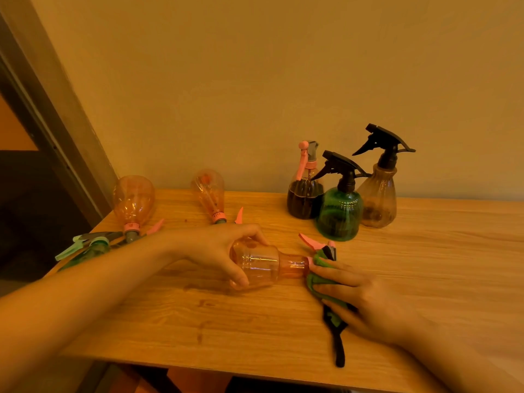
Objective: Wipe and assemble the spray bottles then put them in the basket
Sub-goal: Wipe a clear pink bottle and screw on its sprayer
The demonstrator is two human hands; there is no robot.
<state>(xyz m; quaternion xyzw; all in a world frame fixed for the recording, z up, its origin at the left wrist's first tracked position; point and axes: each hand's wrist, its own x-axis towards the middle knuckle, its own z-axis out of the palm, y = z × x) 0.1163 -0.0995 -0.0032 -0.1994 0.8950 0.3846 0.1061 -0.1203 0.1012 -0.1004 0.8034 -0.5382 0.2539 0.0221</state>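
Both hands work one orange bottle (259, 263) lying on its side near the table (425, 279) centre. Left hand (224, 251) grips its wide base; right hand (365, 304) presses a green cloth (319, 275) round the neck. Empty thin plastic looks light, slick and squeezable, best held at the base.

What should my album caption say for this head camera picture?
Left hand holds an orange bottle; right hand wipes with a green cloth.
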